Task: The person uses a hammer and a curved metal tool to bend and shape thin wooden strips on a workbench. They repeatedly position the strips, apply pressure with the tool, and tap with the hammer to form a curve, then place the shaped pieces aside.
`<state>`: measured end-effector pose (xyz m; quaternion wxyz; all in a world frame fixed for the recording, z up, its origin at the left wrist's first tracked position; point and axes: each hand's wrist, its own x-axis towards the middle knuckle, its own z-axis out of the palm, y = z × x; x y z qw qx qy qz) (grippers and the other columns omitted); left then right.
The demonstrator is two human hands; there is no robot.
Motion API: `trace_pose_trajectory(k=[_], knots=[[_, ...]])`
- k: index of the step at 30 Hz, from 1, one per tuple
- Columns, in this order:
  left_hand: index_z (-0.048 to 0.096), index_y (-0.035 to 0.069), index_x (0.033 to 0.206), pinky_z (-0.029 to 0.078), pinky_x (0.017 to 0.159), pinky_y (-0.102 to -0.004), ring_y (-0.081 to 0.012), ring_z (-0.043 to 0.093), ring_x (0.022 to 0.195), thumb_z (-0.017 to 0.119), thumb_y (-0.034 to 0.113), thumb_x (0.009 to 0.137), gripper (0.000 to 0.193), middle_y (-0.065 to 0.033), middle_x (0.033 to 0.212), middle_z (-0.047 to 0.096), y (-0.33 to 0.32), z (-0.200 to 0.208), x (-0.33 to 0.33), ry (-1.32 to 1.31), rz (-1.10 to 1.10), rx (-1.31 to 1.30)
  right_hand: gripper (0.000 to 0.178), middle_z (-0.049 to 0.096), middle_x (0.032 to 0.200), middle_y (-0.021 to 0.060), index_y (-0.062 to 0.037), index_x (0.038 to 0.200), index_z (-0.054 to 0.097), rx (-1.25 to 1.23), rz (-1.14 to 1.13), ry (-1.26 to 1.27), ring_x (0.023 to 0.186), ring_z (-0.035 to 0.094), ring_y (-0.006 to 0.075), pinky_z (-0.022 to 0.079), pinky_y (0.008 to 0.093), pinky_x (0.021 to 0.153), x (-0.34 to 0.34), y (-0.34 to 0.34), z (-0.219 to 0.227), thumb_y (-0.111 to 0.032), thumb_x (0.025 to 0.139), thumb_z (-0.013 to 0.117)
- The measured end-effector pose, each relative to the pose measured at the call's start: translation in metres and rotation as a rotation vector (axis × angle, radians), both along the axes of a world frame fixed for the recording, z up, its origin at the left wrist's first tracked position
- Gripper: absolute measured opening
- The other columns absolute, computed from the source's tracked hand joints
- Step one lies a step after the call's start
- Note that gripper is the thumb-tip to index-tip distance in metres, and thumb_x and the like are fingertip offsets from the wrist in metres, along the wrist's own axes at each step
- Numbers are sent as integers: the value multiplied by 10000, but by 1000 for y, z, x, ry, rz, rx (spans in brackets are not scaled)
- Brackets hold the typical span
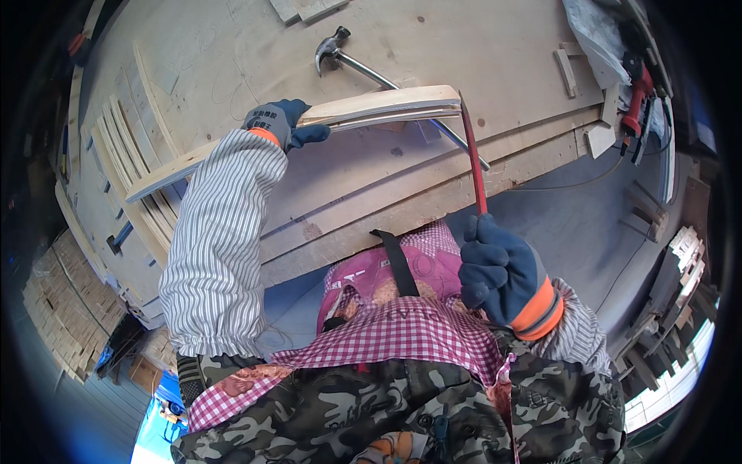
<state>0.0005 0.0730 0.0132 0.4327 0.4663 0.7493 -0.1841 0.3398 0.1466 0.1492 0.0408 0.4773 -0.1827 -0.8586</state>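
Note:
My left hand [284, 124], in a dark glove with an orange cuff, is closed round a long, layered wooden strip [379, 105] held above the workbench. The strip runs from lower left to its right end near the middle of the bench. My right hand [502, 267], gloved the same way, grips a slim red bar [474, 166] like a pry bar, pointing upward. Its dark, narrow tip is at the right end of the strip; whether it touches cannot be made out. Beyond the strip lies a claw hammer [371, 73], its handle passing beneath the wood.
Several long wooden slats [127, 147] lie at the left of the workbench [464, 46]. A red power tool [638, 100] with a cord is at the far right, beside white plastic sheeting [591, 35]. Stacked wood [66, 298] stands lower left, and more wood pieces [672, 298] lower right.

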Motion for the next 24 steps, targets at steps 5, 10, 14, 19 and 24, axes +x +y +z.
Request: trace_pose_trajectory(k=[5,10,14,19,24], knots=[[616,113,1039,454,727,-370,-280,601,831,556,599,737,575,-126,910,636,6,-16,-2,36,133,88,167,344,513,-67,-86,938,538,793,497,-522,355,272,40,186,217,343,51,-19,-33,-239,903,483],[581,91,729,390,538,-306,-143,501,535,540,649,694,560,-17,618,567,-3,-38,-2,39,379,207,211,438,552,-48,-38,962,584,1161,526,-506,442,356,23,277,196,410,89,-40,-42,-227,874,549],[587,86,691,401,533,-307,-141,525,540,533,655,699,572,-16,619,573,-17,-58,4,2,475,237,212,487,607,-36,-7,1004,597,1275,572,-355,520,392,20,313,192,468,63,-39,-62,-165,864,575],[641,67,789,433,609,-354,-233,575,632,506,659,714,612,-76,679,614,-27,-41,19,91,426,146,179,524,640,-30,-5,971,606,1298,661,-268,539,389,19,317,189,479,41,-27,-68,-142,858,586],[638,50,959,448,717,-398,-318,606,822,494,667,729,674,-157,866,643,-30,-4,35,48,439,131,178,506,623,-27,5,936,600,1159,666,-286,521,410,33,327,200,469,30,-23,-50,-156,863,576]])
